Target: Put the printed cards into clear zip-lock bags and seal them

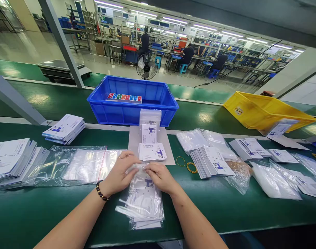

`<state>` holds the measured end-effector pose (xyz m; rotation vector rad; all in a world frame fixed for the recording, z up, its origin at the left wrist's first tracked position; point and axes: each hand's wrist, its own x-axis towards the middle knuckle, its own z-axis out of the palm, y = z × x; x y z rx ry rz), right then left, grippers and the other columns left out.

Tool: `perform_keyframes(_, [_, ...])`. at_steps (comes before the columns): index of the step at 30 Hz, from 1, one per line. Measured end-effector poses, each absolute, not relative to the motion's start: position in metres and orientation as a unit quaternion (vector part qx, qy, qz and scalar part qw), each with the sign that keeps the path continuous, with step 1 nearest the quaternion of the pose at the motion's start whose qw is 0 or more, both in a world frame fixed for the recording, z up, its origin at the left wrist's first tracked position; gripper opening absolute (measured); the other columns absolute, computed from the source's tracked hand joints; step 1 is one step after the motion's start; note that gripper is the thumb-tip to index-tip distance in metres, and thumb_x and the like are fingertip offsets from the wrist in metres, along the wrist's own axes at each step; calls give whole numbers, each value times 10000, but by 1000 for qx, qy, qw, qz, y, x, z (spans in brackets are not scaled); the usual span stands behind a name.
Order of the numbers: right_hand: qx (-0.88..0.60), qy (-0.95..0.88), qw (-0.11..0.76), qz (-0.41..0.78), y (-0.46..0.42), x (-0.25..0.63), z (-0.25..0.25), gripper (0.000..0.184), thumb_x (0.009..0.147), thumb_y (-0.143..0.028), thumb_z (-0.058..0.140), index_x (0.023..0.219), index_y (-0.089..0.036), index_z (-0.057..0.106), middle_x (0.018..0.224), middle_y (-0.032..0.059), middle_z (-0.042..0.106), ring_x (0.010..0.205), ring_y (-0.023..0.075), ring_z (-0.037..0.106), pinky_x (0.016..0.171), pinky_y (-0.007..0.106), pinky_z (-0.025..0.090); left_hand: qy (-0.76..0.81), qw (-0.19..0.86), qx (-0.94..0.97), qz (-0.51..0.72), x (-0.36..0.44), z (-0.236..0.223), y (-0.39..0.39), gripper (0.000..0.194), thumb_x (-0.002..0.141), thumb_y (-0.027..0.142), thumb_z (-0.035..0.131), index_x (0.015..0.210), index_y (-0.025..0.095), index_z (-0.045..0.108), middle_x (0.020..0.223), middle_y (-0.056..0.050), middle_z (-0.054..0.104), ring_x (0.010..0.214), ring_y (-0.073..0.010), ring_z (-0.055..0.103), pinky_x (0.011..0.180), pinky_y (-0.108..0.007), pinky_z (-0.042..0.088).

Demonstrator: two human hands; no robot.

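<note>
My left hand [121,172] and my right hand [160,176] meet at the top edge of a clear plastic bag [143,204] lying on the green table. Both pinch the bag's mouth, fingers pressed together. The bag holds white printed cards with a purple mark. A beaded bracelet [102,193] sits on my left wrist. Just beyond my hands lies a small stack of the same cards [152,152], and behind it a pile of filled bags [149,129].
A blue crate [133,100] stands behind the piles, a yellow bin [264,110] tilts at the right. Card stacks [64,128] and empty bags [80,165] lie left; more cards [210,162], bags and rubber bands [191,167] lie right. Other people work far behind.
</note>
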<state>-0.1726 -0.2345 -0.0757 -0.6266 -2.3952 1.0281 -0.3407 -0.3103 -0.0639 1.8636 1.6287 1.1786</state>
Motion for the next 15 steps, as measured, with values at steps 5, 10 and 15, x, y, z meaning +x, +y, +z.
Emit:
perform_keyframes(5, [-250, -825, 56, 503, -221, -155, -63, 186, 720, -230, 549, 549, -161, 527, 517, -39, 479, 500, 83, 432, 488, 195, 340, 612, 240, 711, 251, -343, -59, -311, 151, 732, 269, 507, 619, 171, 526, 632, -13, 531, 675, -157, 478, 675, -291, 375])
perform_keyframes(10, [-345, -801, 204, 445, -201, -145, -66, 208, 739, -322, 505, 609, -174, 573, 706, 17, 562, 691, 140, 517, 652, 250, 396, 625, 346, 659, 235, -339, -65, -308, 251, 777, 319, 406, 584, 168, 459, 586, 15, 478, 560, -121, 426, 534, -236, 328])
perform_keyframes(15, [-575, -717, 246, 309, -182, -145, -85, 255, 700, -420, 506, 674, -176, 576, 729, 46, 574, 683, 182, 522, 600, 283, 378, 604, 412, 628, 267, -337, -73, -306, 160, 746, 280, 434, 649, 163, 485, 622, 22, 490, 587, -112, 430, 552, -218, 340])
